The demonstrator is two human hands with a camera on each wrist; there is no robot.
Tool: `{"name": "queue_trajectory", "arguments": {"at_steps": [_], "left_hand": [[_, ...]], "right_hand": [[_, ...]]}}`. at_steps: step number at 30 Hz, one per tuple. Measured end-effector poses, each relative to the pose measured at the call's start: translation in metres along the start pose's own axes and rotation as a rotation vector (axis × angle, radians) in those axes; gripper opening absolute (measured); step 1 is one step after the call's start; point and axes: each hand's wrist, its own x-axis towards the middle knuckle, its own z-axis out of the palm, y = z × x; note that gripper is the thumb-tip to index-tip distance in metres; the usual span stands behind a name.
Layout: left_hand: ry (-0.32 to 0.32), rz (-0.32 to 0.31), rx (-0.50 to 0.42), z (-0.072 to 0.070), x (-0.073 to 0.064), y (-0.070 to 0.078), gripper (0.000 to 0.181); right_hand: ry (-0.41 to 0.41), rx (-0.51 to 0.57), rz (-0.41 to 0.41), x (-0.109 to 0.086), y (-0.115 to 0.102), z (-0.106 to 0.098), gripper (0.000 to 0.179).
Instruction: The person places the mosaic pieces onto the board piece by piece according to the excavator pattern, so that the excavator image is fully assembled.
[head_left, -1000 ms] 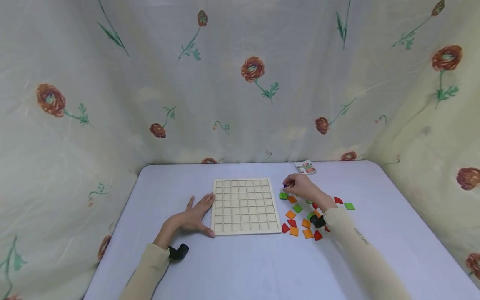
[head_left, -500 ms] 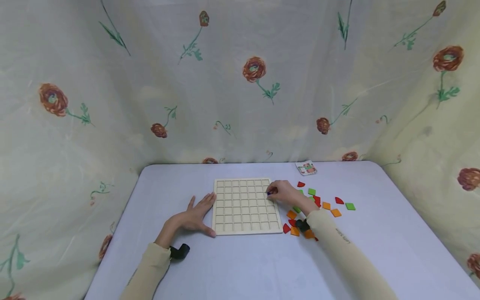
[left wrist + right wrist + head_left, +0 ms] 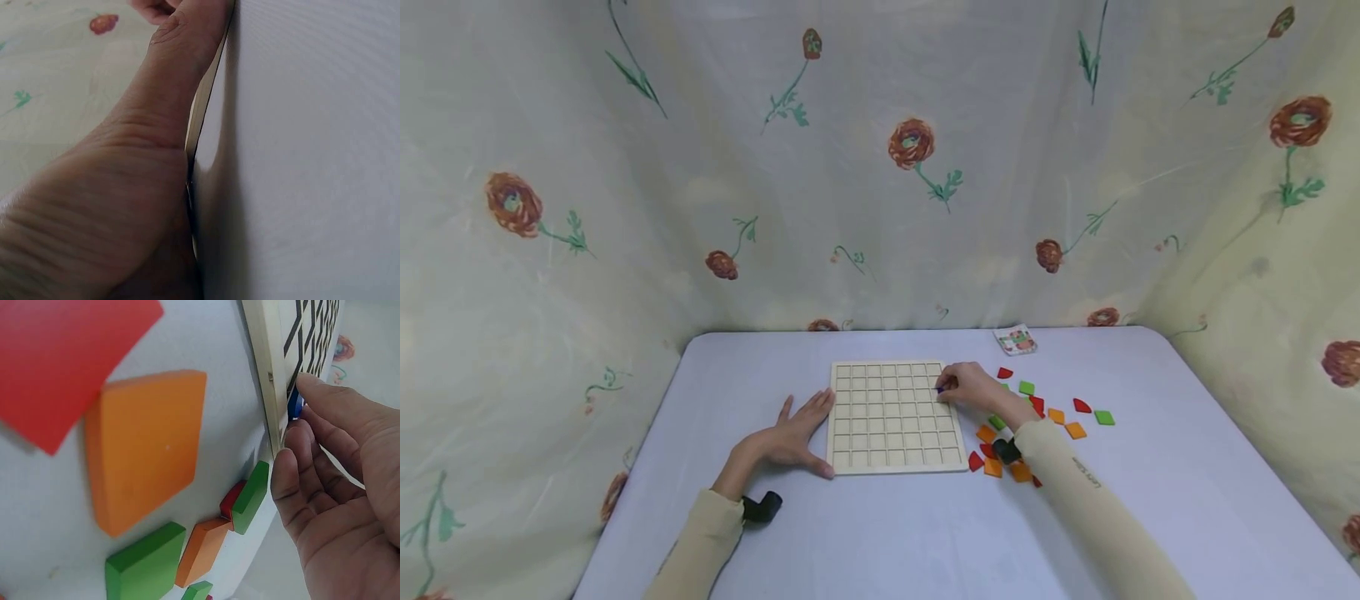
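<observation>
Pale cream-white fabric sheeting, printed with rust-red flowers and green leaves, hangs across the upper frame and down both sides in soft folds. Its right side appears yellower. Below, a pale lavender-white tabletop with rounded far corners occupies the lower centre. Lighting is diffuse, shadows soft.

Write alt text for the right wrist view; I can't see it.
The right hand pinches a blue piece at the edge of a pale gridded board. Red pieces, orange tiles and green tiles lie on the white tabletop beside it.
</observation>
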Motion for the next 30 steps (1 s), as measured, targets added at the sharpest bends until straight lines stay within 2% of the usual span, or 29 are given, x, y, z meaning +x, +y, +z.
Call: {"name": "queue_trajectory", "arguments": {"at_steps": [9,15,22,30], "left_hand": [[0.008,-0.002,-0.008,-0.002,-0.002,0.003,0.135],[0.012,-0.003,0.003,-0.002,-0.002,0.004,0.134],[0.003,-0.01,-0.02,-0.002,-0.004,0.006,0.134],[0.004,-0.016,-0.005,0.0,-0.003,0.004,0.134]], "right_hand": [[0.011,-0.012,-0.03,-0.003,0.0,-0.002,0.02],[0.051,-0.024,-0.056,-0.01,0.006,-0.006,0.021],[0.086,-0.027,-0.029,-0.04,0.016,-0.019,0.014],[-0.008,-0.027,0.102,-0.077,0.022,-0.015,0.018]]}}
